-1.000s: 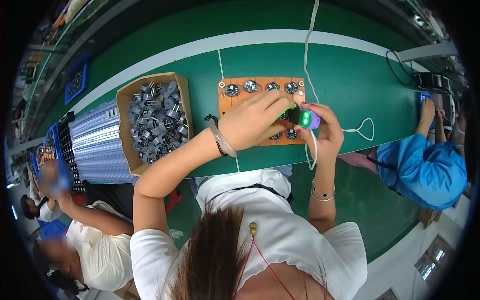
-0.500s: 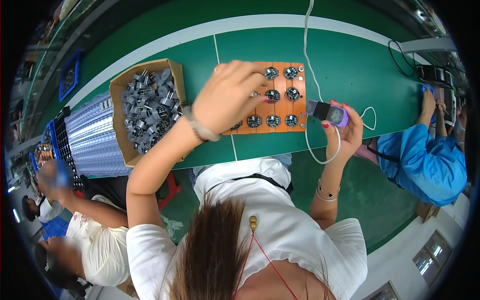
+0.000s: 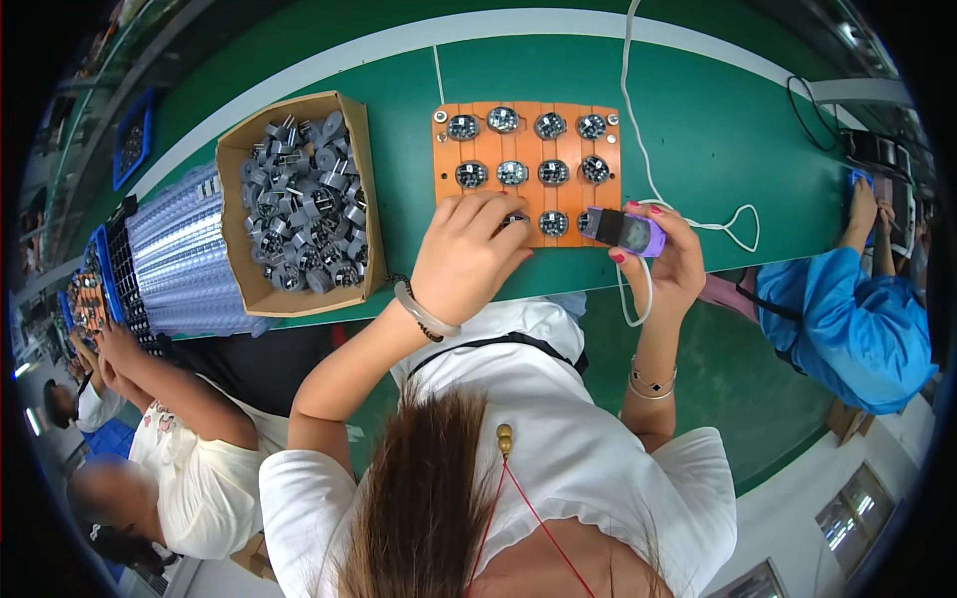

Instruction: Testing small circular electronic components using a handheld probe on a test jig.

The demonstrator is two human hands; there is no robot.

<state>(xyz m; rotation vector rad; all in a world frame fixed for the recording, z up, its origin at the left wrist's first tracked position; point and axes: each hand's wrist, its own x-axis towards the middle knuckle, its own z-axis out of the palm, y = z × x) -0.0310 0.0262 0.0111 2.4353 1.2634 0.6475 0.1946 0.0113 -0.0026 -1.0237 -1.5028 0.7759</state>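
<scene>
An orange tray [image 3: 536, 194] lies on the green table, holding several small round circuit boards [image 3: 512, 172] in rows. My left hand [image 3: 469, 244] rests over its near left part. The fingers are bent but loose, with a gap between thumb and index finger. A fingertip touches the round board at the near edge, and the hand hides the board places beneath it. In my right hand [image 3: 673, 259] is a purple and black handheld device [image 3: 626, 232] with a white cable [image 3: 638, 130]. Its black end reaches over the tray's near right corner, partly covering a board there.
Left of the tray stands a cardboard box [image 3: 376, 219] full of grey round parts with metal pins. Clear plastic trays [image 3: 184, 259] are stacked beyond it. One person in cream [image 3: 199, 468] works at the left, another in blue [image 3: 847, 309] at the right.
My left hand has come back toward me, uncovering the tray's far left boards. The device in my right hand has moved left over the tray's corner. The tray appears slightly farther away.
</scene>
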